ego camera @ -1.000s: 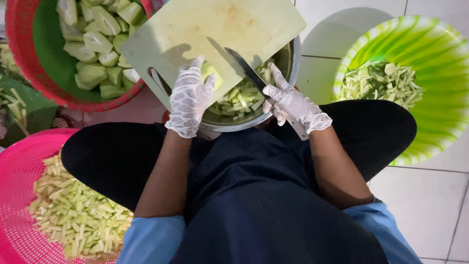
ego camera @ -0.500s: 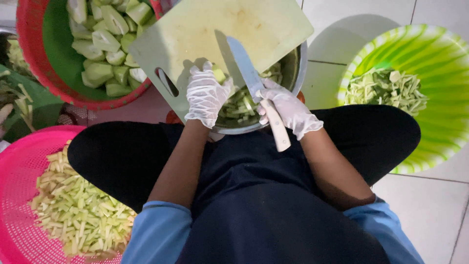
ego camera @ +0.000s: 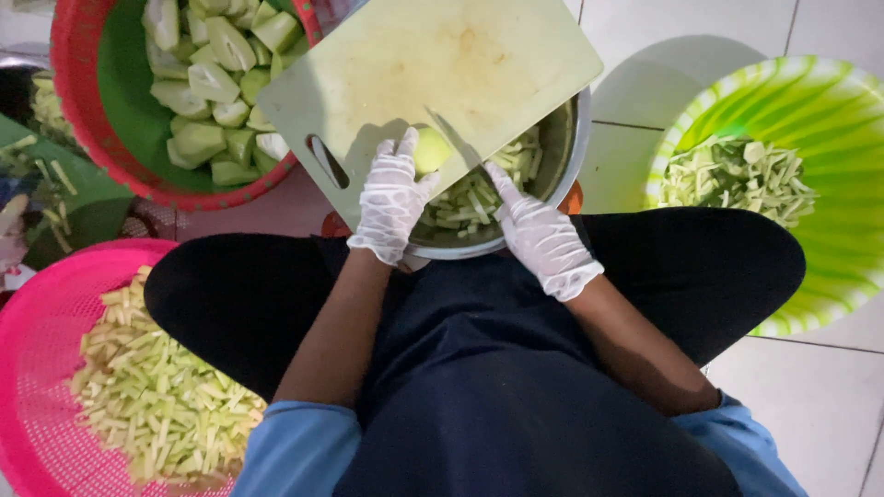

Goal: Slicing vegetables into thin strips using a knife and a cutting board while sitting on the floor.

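Pale green peeled vegetable piece (ego camera: 431, 150) sits at the near edge of the pale rectangular plastic cutting board (ego camera: 433, 74), upper centre of the frame, where the board rests across a round steel bowl (ego camera: 569, 147) of cut strips. Left hand (ego camera: 391, 198), in a white textured glove, grasps the piece, fingertips curled over its top and side. Right hand (ego camera: 543, 235), also gloved, lies just right of it over the bowl, fingers closed with the index extended; it appears to grip a knife whose blade runs edge-on toward the piece, though the handle is hidden and this cannot be confirmed. Red round basket with green liner (ego camera: 78, 110), upper left, holds whole peeled chunks; pink mesh basket (ego camera: 37, 368), lower left, and green striped basket (ego camera: 829, 101), right, hold cut sticks. Assessment: for a sound cut, the piece should rest on a flat face, holding fingertips tucked back from the blade line, and the board should be steadied, as it overhangs the bowl rim.
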